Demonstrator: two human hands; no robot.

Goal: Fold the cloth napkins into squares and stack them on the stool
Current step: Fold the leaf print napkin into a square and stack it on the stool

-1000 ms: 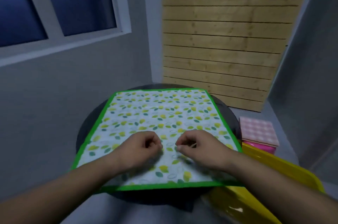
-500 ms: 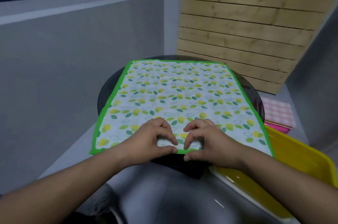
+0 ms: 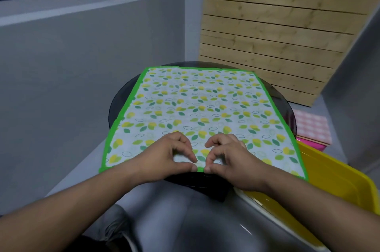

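Napkin (image 3: pixel 202 103) lies flat on stool (image 3: pixel 116 103), spreading ahead of hands. Left hand (image 3: pixel 164 158), right hand (image 3: pixel 233 159) side by side, each pinching near hem. Cloth looks light, limp; corners likely the better hold.

No txt, labels, brand names, nos. or signs were legible anywhere in view. The napkin (image 3: pixel 201 107) bore only a printed leaf & lemon pattern w/ a green border, no lettering. The pink checked item (image 3: pixel 312 128) and the yellow tub (image 3: pixel 339 181) showed no markings either.
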